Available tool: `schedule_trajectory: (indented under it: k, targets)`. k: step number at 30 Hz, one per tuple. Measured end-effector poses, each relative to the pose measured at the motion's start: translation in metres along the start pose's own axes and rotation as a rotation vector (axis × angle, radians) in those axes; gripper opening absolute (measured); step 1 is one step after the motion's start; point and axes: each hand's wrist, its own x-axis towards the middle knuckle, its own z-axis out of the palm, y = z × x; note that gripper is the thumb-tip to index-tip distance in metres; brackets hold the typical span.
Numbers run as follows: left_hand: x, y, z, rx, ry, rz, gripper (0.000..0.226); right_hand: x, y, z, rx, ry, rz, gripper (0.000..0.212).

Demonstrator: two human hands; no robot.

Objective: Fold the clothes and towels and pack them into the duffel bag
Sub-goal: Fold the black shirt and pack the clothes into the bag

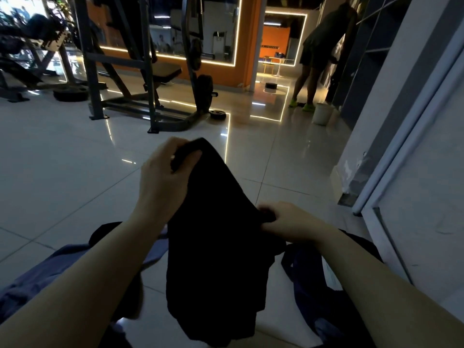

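While black garment (216, 259) hangs above tiled floor (62, 172), right hand (288, 221) pinches its near edge, fingers curled on cloth. Left hand (163, 177) grips top corner farther out, higher. Blue clothes (57, 270) lie on floor beneath arms. Beyond: weight bench (160, 71), person (319, 51) by shelves.

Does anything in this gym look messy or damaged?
Yes. Crumpled blue-grey clothes lie unfolded on the glossy tiled floor, and the white wall's base has chipped, peeling paint.
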Motion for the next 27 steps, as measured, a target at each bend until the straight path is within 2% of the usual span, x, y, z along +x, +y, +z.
schedule_trajectory:
  k: [2,4,7,9,11,13,16,18,19,20,21,24,25,27]
  targets:
    - [0.004,-0.009,-0.009,-0.109,0.084,-0.133,0.008,-0.005,0.004,0.001,-0.042,-0.099,0.036,0.022]
    - [0.006,-0.016,-0.016,-0.127,0.109,-0.191,0.010,-0.008,0.005,0.009,0.025,-0.219,0.060,0.029]
    - [0.006,-0.020,-0.020,-0.059,0.076,-0.200,0.016,-0.007,0.001,0.015,-0.098,-0.203,0.059,0.031]
    - [0.005,-0.022,-0.023,-0.021,0.067,-0.206,0.016,-0.004,0.006,0.008,-0.199,-0.074,0.134,0.025]
    - [0.005,-0.027,-0.025,0.018,0.051,-0.242,0.013,-0.008,0.012,-0.008,-0.260,0.124,0.225,0.015]
    - [0.001,-0.033,-0.023,-0.076,0.024,-0.364,0.006,-0.016,0.014,-0.026,-0.264,0.331,0.261,0.018]
    - [-0.005,-0.035,-0.013,-0.227,-0.039,-0.522,0.007,-0.030,0.006,-0.046,-0.432,0.711,0.092,0.038]
    - [-0.006,-0.035,-0.007,-0.266,-0.074,-0.530,0.010,-0.037,0.000,-0.056,-0.508,0.942,-0.015,0.034]
    - [-0.005,-0.034,-0.004,-0.288,-0.085,-0.529,0.010,-0.040,0.000,-0.060,-0.504,0.994,-0.004,0.027]
    - [-0.005,-0.033,-0.002,-0.302,-0.092,-0.526,0.010,-0.040,0.006,-0.064,-0.489,0.972,0.050,0.019]
    - [-0.004,-0.032,0.000,-0.311,-0.100,-0.522,0.010,-0.040,0.012,-0.065,-0.471,0.866,0.135,0.012]
    - [-0.003,-0.029,0.007,-0.296,-0.108,-0.490,0.008,-0.039,0.027,-0.059,-0.365,0.367,0.370,0.005]
    - [-0.004,-0.028,0.011,-0.274,-0.108,-0.473,0.009,-0.038,0.030,-0.055,-0.373,0.280,0.400,0.008]
    - [-0.004,-0.025,0.017,-0.218,-0.106,-0.447,0.010,-0.037,0.027,-0.053,-0.408,0.273,0.392,0.012]
